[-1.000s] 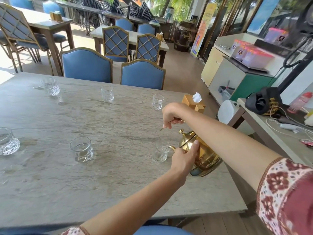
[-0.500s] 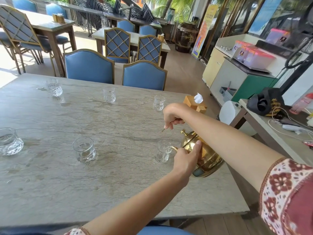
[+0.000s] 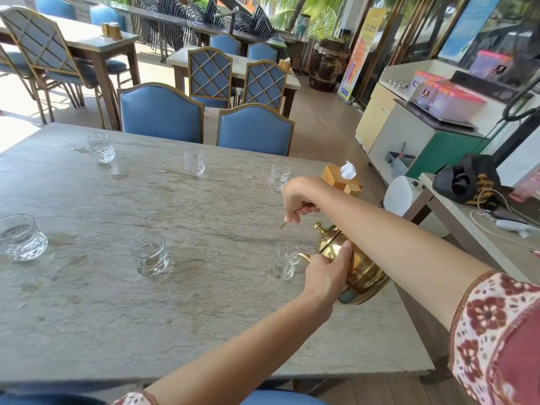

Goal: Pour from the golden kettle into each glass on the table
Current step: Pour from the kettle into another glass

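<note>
two blue chairs (image 3: 254,128) behind table; wooden tissue box (image 3: 342,181) at far right edge

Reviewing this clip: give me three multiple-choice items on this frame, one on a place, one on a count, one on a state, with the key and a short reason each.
1. Where is the golden kettle's spout?
A. over the near right glass
B. over the far left glass
C. flat on the table

2. How many glasses stand on the table?
A. four
B. six
C. eight

3. How is the kettle held?
A. upright
B. tilted toward the glass
C. upside down

Key: 1 A, the spout reaches over that glass's rim. 2 B, three far, three near. 3 B, its base is raised; the right hand grips the handle and the left hand steadies the body.
</note>
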